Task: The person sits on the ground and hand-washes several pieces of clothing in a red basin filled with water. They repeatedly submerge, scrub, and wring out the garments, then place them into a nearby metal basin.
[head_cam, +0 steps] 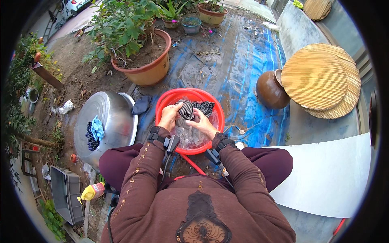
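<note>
Both hands are over a red plastic basin [221, 121] on the ground in front of me. Between them is a bunched black-and-grey striped cloth [186, 110]. My left hand [170, 115] grips its left side with thumb and fingers. At its right side, my right hand [203, 123] holds the lower edge, the thumb pointing left. A dark patterned cloth [205, 107] hangs or lies just behind, inside the basin. Pale, wet-looking material [190, 135], perhaps cloth or clear plastic, fills the basin's lower part; I cannot tell which.
An overturned metal tub [106, 121] at left carries a blue cloth [97, 128] and a dark cloth [92, 139]. A large potted plant [149, 73] stands ahead. On the right are a brown jar [270, 91], round woven lids [316, 80] and a white board [325, 173].
</note>
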Demonstrator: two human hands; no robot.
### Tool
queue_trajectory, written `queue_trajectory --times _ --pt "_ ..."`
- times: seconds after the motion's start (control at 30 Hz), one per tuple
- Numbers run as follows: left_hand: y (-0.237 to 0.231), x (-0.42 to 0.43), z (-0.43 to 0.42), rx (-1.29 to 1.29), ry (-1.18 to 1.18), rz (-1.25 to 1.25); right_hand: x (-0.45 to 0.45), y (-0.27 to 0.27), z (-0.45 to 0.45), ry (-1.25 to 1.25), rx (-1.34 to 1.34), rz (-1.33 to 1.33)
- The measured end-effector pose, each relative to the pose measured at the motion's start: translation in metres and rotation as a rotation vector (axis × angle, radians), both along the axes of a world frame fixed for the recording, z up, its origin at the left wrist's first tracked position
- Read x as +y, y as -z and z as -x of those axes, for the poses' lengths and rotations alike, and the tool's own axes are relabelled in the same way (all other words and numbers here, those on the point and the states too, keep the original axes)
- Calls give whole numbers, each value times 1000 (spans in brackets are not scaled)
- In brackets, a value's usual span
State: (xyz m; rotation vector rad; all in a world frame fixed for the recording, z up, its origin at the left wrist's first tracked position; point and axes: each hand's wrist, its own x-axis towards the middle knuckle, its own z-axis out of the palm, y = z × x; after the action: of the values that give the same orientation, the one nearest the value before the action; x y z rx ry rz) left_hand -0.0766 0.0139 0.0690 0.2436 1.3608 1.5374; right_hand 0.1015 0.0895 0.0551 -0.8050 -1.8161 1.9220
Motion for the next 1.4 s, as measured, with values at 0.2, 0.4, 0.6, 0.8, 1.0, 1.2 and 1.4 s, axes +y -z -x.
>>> queue_trajectory --times 0.2,0.4,0.6,0.8,1.0,1.2,1.4 --pt "-47 -7 -16 -140 -105 -213 19 -4 9 182 -168 -345" --pt "-45 -15 -27 1 -40 -268 47 -18 -12 200 38 343" --pt "-81 -10 -27 -316 44 -649 23 -1 -11 251 -179 581" --pt "-118 -15 -34 -552 49 -774 21 28 2 286 201 1106" --pt "-100 -21 -24 -683 -34 -786 37 39 7 356 431 1070" --pt "-55 -24 -8 -771 -175 -691 53 24 -3 340 324 637" --pt "-82 -4 -26 -807 -57 -753 32 45 13 4 -3 78"
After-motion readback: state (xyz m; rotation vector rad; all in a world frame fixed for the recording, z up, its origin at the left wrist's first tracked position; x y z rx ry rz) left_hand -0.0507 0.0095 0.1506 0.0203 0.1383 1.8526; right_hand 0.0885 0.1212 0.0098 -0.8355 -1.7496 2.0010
